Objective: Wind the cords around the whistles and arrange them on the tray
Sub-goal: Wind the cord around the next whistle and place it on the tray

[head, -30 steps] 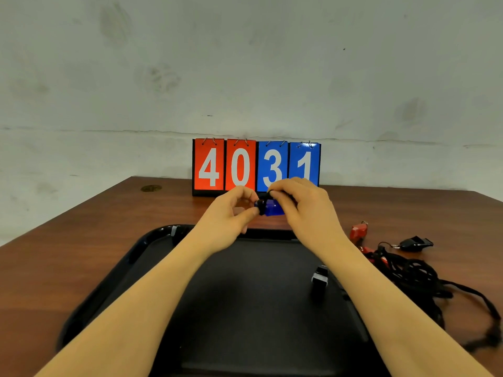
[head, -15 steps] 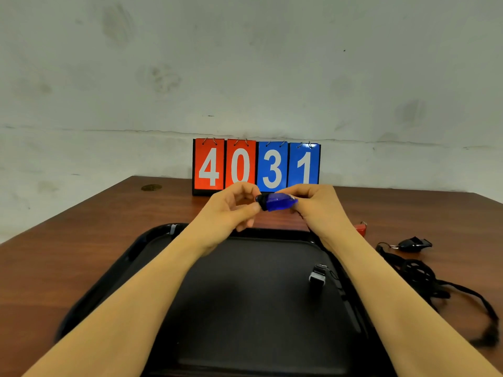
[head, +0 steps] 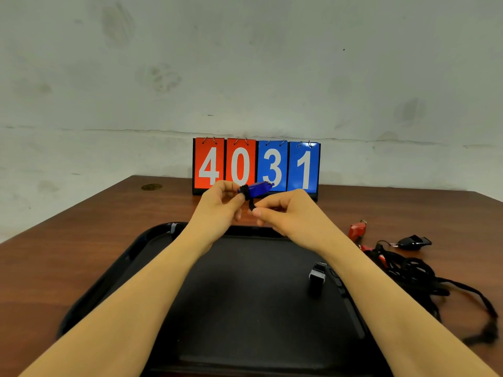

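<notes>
A blue whistle (head: 258,188) with black cord wound round its left end is held up above the far edge of the black tray (head: 122,270). My left hand (head: 221,204) pinches the wound end of the whistle. My right hand (head: 288,210) pinches the short loose end of the black cord (head: 251,204) just below it. A black-and-white whistle (head: 317,274) lies on the tray near its right side. On the table to the right lie a red whistle (head: 357,229), a black whistle (head: 413,242) and a tangle of black cords (head: 416,276).
A flip scoreboard (head: 255,167) reading 4031 stands at the back of the brown wooden table (head: 68,254), against a pale wall. A round brass-coloured fitting (head: 151,187) sits in the table top at the back left.
Both hands lifted the blue whistle slightly. My right hand left the whistle body, dropped below it and now pulls the cord end downward; the whistle's right end stands free.
</notes>
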The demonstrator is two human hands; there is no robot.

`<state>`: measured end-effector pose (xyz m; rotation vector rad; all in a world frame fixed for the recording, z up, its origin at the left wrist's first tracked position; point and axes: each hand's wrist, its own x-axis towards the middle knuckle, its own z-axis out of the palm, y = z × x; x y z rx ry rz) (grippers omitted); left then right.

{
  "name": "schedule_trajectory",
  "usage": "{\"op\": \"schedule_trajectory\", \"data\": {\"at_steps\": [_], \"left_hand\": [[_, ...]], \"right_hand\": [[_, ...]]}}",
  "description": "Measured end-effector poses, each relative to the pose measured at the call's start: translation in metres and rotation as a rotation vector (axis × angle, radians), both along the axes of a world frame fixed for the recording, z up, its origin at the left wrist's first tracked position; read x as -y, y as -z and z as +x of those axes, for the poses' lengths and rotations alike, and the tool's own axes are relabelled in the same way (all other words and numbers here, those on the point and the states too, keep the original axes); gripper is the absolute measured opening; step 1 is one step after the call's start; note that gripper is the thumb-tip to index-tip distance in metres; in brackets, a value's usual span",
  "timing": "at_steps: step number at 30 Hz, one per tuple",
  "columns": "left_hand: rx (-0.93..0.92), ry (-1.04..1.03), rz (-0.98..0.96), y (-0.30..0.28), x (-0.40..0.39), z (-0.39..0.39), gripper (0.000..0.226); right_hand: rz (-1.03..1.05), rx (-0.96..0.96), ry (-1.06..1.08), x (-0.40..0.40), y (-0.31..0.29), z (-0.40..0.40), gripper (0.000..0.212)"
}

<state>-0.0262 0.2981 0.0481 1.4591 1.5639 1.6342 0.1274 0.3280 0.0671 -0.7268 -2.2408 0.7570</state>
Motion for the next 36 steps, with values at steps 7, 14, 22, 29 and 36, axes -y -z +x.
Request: {"op": "schedule_trajectory", "data": {"at_steps": [7, 14, 22, 29, 36], "left_hand": [[-0.262, -0.072, -0.003, 0.003, -0.004, -0.003, 0.010], [-0.394, -0.029, 0.009, -0.001, 0.001, -0.001, 0.010], [-0.515, 0.082, 0.028, -0.001, 0.007, 0.002, 0.014], [-0.595, 0.178, -0.046, -0.003, 0.010, 0.004, 0.012], [-0.543, 0.269, -0.043, -0.006, 0.014, 0.007, 0.010]], "right_hand": [[0.341, 0.045, 0.101, -0.003, 0.005, 0.000, 0.015], [0.869, 0.082, 0.253, -0.015, 0.012, 0.000, 0.012], [0.754, -0.027, 0.263, -0.015, 0.010, 0.003, 0.019], [0.365, -0.168, 0.230, -0.019, 0.010, 0.007, 0.014], [-0.076, -0.404, 0.112, -0.021, 0.004, 0.013, 0.014]]}}
